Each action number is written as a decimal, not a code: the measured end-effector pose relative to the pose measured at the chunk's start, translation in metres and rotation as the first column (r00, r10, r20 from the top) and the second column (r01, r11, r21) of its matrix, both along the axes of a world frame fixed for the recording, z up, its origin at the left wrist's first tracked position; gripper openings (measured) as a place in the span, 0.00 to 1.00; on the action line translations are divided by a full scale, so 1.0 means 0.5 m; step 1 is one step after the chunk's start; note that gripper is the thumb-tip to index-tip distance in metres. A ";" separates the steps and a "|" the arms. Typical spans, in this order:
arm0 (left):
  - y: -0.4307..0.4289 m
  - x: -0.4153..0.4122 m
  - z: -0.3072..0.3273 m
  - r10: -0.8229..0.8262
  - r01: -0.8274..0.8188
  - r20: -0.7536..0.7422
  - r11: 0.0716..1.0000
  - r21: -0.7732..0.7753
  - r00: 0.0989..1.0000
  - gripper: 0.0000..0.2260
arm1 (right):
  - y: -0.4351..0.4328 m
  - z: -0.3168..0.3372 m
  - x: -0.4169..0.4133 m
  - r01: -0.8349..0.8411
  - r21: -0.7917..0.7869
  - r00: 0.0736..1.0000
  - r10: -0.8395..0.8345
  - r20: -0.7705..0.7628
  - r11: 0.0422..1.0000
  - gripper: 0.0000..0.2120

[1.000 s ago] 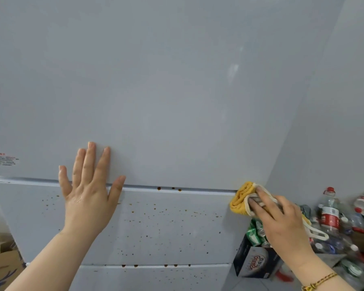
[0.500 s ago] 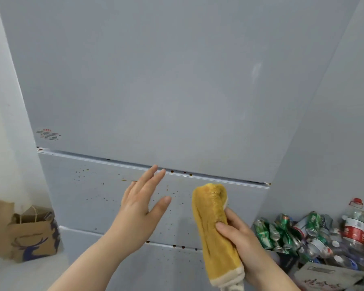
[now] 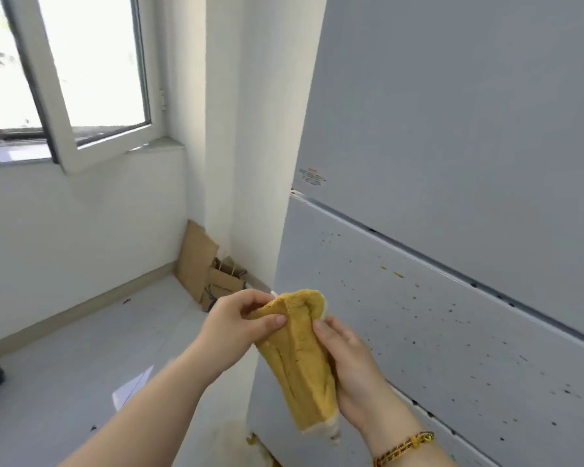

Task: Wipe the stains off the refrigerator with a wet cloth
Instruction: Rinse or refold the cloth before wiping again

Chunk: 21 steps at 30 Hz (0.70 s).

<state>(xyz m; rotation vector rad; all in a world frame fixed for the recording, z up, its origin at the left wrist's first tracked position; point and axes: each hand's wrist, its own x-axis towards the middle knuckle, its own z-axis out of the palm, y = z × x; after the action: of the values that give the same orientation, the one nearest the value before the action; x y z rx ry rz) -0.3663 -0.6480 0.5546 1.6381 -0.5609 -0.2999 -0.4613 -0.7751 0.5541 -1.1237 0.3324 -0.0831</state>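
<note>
Indoors, a window [image 3: 81, 62] is seen at far left, with flattened cardboard [image 3: 196, 254] and a paper bag [image 3: 224, 286] propped in the corner below. At centre, a yellow cloth [image 3: 299, 362] is held before the left edge of the refrigerator [image 3: 452, 112]. Its top is pinched by the fingers [image 3: 253, 299] of the left hand [image 3: 230, 323], and its length is gripped by the right hand [image 3: 353, 369]. At right, dark stains [image 3: 459, 335] are scattered across the lower door panel.

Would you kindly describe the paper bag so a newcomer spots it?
Left of the refrigerator, look at the foot of the white pillar. The paper bag stands there; unlike the flat cardboard beside it, it has handles and dark print.
</note>
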 end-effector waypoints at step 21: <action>0.825 0.270 -0.229 0.264 -0.501 -0.688 0.849 -0.166 0.676 0.20 | 0.739 -0.142 0.495 -0.478 -0.053 0.868 0.462 -0.180 0.877 0.08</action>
<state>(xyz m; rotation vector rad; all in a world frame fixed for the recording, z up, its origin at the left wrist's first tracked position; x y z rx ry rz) -0.2311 -0.2356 0.4400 1.1580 0.2719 -0.3946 -0.2139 -0.4055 0.4833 -1.2836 0.1911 0.4339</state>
